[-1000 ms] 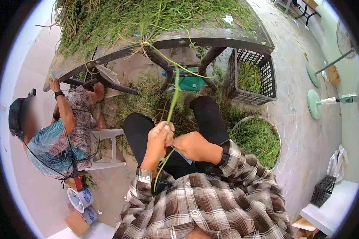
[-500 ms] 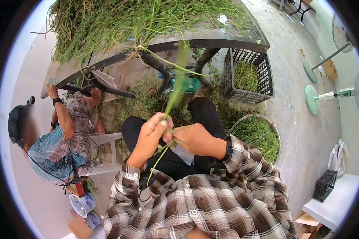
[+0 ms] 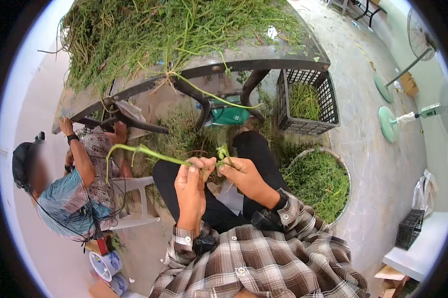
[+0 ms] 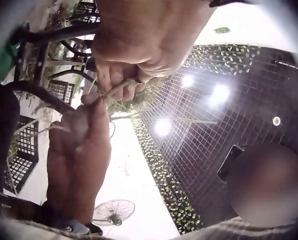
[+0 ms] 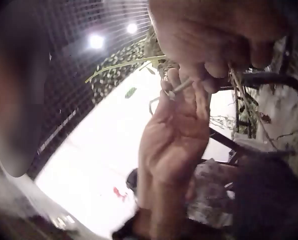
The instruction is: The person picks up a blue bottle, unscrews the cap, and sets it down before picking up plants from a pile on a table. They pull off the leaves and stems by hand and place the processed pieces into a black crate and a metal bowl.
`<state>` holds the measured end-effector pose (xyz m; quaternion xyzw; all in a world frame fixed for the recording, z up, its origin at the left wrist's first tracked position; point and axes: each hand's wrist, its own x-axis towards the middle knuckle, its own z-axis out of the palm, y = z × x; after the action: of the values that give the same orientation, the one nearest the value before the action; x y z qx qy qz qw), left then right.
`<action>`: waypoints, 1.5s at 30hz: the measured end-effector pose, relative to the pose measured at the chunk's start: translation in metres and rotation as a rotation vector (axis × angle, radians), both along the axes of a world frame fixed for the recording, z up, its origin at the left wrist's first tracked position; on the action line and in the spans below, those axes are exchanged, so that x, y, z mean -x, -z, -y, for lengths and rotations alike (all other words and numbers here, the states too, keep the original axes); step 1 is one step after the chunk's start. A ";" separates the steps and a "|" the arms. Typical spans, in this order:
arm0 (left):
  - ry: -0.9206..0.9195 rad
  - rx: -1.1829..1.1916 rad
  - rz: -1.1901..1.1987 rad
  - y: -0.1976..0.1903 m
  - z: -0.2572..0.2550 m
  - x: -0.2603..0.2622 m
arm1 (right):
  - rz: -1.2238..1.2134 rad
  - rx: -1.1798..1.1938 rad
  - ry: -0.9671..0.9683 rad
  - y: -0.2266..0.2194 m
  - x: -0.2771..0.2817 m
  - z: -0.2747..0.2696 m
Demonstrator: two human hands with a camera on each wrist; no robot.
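Observation:
My left hand [image 3: 190,191] pinches a long green plant stem [image 3: 149,150] between thumb and fingers above my lap. The stem reaches out to the left, and its thin end bends down. Close beside it, my right hand [image 3: 249,180] pinches a short leafy green piece [image 3: 223,152] at its fingertips. The two hands almost meet at the fingertips. From the left wrist side, a bit of stem [image 4: 121,90] shows between the fingers of both hands. In the right wrist view, thin root-like strands [image 5: 249,97] hang by the right fingers.
A table [image 3: 283,62] heaped with green plants [image 3: 134,39] stands in front. Below and right are a black crate [image 3: 308,126] with stems and a round basket [image 3: 349,186] of greens. Another person [image 3: 70,174] sits at left on a white chair [image 3: 134,223]. Cut greens litter the floor.
The long stem has swung from pointing forward to pointing left. A lower stem end that hung toward my lap no longer shows there. A leafy piece now stands up at my right fingertips.

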<state>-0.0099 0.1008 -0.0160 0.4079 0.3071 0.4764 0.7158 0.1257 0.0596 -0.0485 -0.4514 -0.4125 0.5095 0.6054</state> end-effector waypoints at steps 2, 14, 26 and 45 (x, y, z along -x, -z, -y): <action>-0.012 -0.019 -0.001 0.003 0.003 -0.001 | -0.184 0.130 -0.038 0.001 0.001 0.000; -0.065 -0.184 -0.037 -0.006 0.005 -0.017 | -0.628 0.305 -0.020 -0.015 -0.002 -0.018; -0.017 0.134 0.230 -0.018 0.004 -0.008 | -0.698 0.250 -0.060 -0.008 -0.015 -0.009; 0.163 -0.122 -0.468 -0.003 0.010 -0.014 | 0.455 0.018 0.032 0.000 -0.005 0.003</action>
<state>0.0045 0.0909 -0.0128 0.5729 0.4013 0.3271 0.6354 0.1310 0.0566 -0.0488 -0.5665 -0.5265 0.3886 0.5008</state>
